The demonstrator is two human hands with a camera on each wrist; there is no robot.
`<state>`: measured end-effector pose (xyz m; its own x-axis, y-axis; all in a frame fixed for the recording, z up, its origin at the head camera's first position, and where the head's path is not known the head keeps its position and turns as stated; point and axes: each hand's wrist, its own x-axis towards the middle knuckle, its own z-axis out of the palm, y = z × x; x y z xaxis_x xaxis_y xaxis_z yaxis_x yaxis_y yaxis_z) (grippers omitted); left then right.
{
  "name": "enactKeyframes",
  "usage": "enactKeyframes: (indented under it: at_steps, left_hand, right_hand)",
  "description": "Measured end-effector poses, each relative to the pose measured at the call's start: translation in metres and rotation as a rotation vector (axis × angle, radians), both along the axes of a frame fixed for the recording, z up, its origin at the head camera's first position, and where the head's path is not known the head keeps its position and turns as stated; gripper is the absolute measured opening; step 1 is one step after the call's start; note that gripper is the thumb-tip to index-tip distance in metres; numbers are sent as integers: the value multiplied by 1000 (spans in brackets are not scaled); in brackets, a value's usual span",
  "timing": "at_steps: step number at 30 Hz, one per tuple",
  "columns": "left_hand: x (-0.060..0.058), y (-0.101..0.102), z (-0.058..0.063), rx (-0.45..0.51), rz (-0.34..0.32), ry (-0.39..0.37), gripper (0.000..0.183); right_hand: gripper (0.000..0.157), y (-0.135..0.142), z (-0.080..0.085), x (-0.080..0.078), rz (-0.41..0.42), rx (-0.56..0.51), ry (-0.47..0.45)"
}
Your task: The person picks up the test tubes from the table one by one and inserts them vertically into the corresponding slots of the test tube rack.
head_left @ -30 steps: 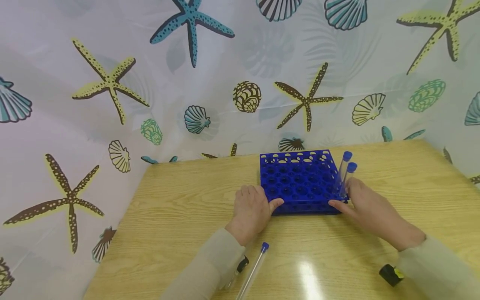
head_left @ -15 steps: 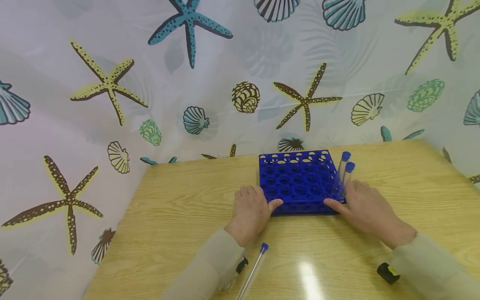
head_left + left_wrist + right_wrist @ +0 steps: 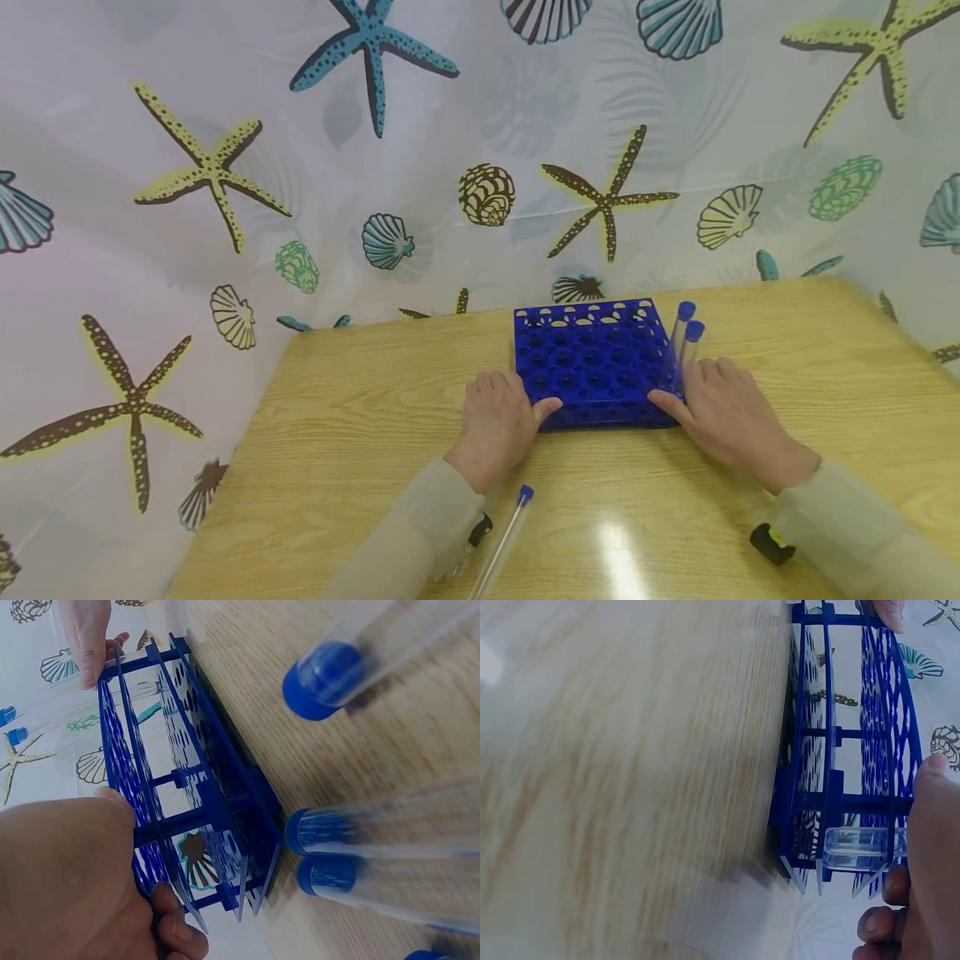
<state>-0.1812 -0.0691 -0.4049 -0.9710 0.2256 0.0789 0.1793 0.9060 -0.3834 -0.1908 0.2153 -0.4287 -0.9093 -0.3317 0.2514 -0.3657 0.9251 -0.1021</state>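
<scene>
A blue test tube rack (image 3: 592, 358) with rows of round holes stands on the table. Two clear test tubes with blue caps (image 3: 693, 332) stand upright, leaning slightly, in its right end. My left hand (image 3: 497, 425) grips the rack's left end, thumb on the front edge; in the left wrist view its fingers (image 3: 180, 934) curl around that end. At the opposite end my right hand (image 3: 731, 417) holds the rack, thumb over the front corner. Its curled fingers (image 3: 877, 926) show in the right wrist view, near the clear bottom of a tube (image 3: 855, 849).
A blue-capped test tube (image 3: 501, 542) lies on the wooden table (image 3: 360, 417) by the left sleeve. The left wrist view shows several capped tubes (image 3: 326, 874) lying there. A small black object (image 3: 771, 543) is beside the right sleeve. Behind hangs a seashell-patterned curtain (image 3: 427, 150).
My right hand has shifted slightly left and closer against the rack's end, its wrist turning inward. The left hand keeps its grip. The head view has drifted a little.
</scene>
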Motion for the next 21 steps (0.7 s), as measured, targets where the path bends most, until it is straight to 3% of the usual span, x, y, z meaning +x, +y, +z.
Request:
enactKeyframes:
  at_steps: [3,9,21]
  left_hand:
    - [-2,0,0,10,12,-40,73]
    - [-5,-1,1,117,26,-131,75]
    - [-5,-12,17,319,28,-302,78]
  right_hand:
    - [54,0,0,0,-2,-4,-8]
    - [54,1,0,0,-8,-8,-22]
    - [56,1,1,2,-19,-6,-39]
